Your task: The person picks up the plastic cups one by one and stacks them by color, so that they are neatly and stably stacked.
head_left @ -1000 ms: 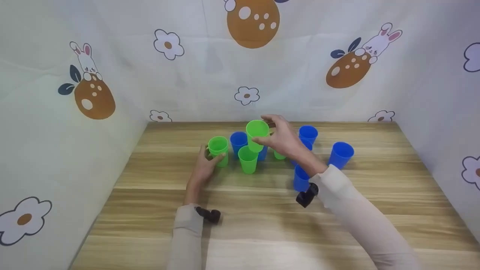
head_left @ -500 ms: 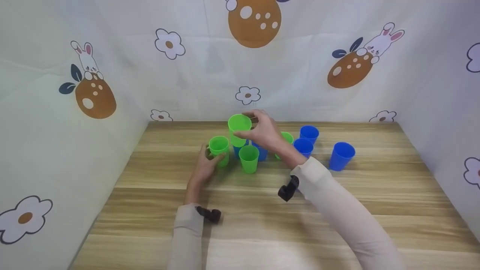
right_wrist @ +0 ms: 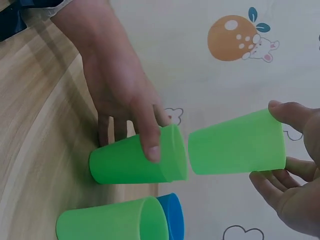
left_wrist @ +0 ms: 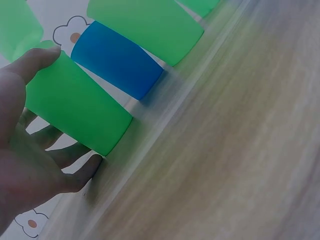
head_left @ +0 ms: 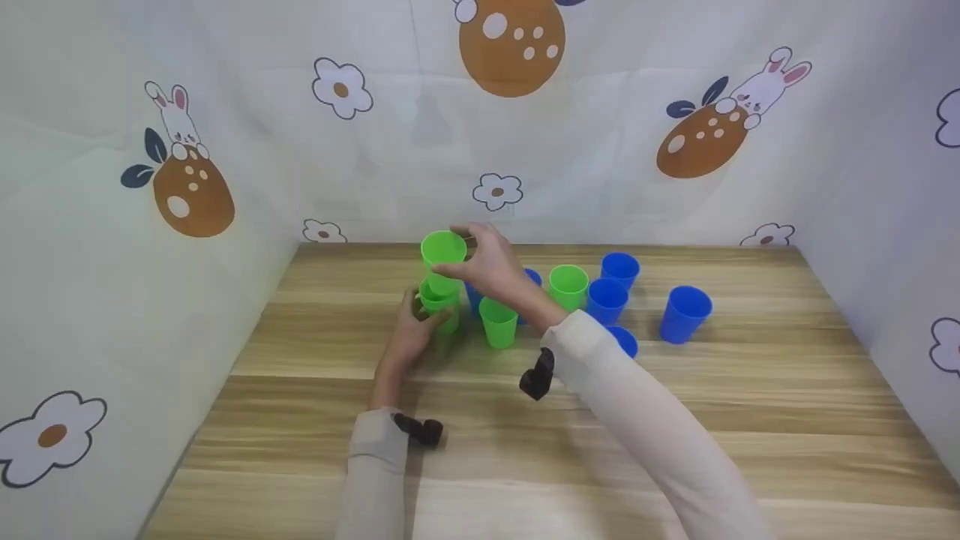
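Note:
My left hand [head_left: 409, 334] grips a green cup [head_left: 448, 320] standing upright on the table, thumb on one side and fingers round the other. This cup's rim looks doubled, as if cups are nested. Directly above it, my right hand [head_left: 491, 262] holds another green cup [head_left: 442, 251] near its rim between thumb and fingers. In the right wrist view, the raised cup [right_wrist: 235, 145] has its base close to the mouth of the lower cup [right_wrist: 125, 162], with a thin gap showing. Another green cup [head_left: 500, 330] stands just right of the left hand's cup.
Behind the front green cup stands a blue cup [left_wrist: 117, 60], partly hidden. To the right are a green cup [head_left: 568, 283] and several blue cups [head_left: 684, 315], one [head_left: 625, 342] partly covered by the right sleeve. A printed cloth [head_left: 405, 150] encloses the wooden table [head_left: 300, 450].
My right hand has carried its green cup leftward, from above the middle cups to over the cup in my left hand. The left hand has stayed in place.

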`<state>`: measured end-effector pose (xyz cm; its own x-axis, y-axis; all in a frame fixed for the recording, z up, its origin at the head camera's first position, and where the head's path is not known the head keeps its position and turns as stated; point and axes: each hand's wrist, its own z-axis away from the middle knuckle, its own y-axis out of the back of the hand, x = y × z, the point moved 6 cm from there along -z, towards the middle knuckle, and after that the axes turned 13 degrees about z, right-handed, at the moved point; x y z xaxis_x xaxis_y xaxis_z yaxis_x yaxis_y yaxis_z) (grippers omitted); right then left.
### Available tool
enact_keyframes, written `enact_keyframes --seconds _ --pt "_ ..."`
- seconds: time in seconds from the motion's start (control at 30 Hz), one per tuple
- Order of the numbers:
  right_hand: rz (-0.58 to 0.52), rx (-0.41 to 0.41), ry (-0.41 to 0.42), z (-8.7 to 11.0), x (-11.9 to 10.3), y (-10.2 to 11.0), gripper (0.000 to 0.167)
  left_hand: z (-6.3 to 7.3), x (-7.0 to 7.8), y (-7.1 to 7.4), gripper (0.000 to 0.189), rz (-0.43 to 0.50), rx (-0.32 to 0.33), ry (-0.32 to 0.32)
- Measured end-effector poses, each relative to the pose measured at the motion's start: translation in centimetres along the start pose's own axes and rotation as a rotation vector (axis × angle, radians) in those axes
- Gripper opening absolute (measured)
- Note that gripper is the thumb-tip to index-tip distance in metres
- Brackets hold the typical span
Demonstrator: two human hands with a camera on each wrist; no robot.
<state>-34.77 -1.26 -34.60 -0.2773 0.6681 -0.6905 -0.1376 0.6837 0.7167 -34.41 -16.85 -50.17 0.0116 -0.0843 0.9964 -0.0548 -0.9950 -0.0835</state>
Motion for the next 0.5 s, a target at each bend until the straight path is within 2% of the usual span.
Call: enact_keyframes --seconds 0.23,0.5 --pt "-0.025 -0.022 -0.031 -0.6 0.6 -2.0 0.074 -0.2 -0.1 0.0 0.067 0.027 0.000 0.016" --pt "-0.079 -0.017 -0.048 -0.7 1.7 -4.1 0.072 -0.3 -0.1 0.3 0.068 -0.006 0.011 0.014"
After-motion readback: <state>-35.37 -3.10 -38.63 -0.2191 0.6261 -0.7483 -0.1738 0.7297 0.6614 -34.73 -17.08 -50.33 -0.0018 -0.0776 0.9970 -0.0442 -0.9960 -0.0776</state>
